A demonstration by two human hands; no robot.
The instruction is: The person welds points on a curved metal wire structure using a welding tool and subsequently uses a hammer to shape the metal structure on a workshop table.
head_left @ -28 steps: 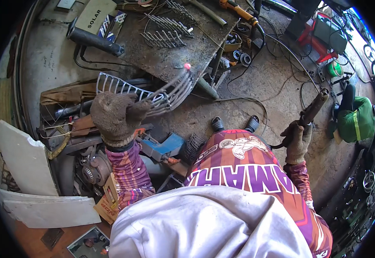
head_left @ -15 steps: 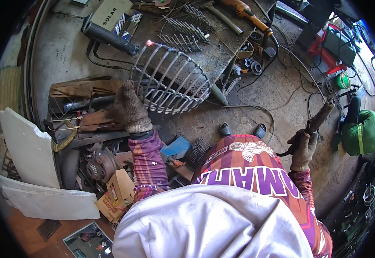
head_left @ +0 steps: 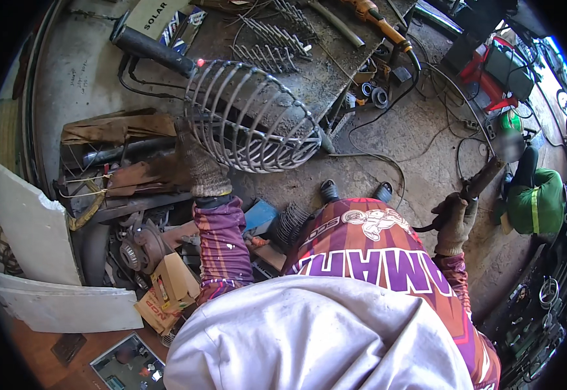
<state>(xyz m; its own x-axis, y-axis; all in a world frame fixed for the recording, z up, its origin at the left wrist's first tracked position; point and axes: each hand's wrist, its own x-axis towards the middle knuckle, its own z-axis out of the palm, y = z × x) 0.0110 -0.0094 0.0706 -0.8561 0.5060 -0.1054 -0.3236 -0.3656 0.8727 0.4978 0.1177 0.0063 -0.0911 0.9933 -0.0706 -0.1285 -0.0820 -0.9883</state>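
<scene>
A cage-like basket of bent metal rods (head_left: 255,120) is tilted at the near left edge of the workbench. One rod end at its upper left glows red. My left hand (head_left: 207,170), in a knitted glove, is closed at the basket's left side, its fingers partly hidden behind the rods. Out to the right, my gloved right hand (head_left: 454,224) grips a dark welding electrode holder (head_left: 485,179), pointing up and away from me. The holder's tip is blurred. A thick dark pipe (head_left: 153,52) lies just beyond the glowing end.
The workbench (head_left: 332,68) carries rows of short rods (head_left: 274,49) and an orange angle grinder (head_left: 381,23). Cables cross the concrete floor. Scrap, a cardboard box (head_left: 170,286) and white boards (head_left: 69,309) crowd the left. A person in green (head_left: 537,201) crouches at right.
The basket has turned and tilted in my left hand, showing its rods more end-on. Its glowing end has dimmed and shifted left. The right hand still holds the electrode holder.
</scene>
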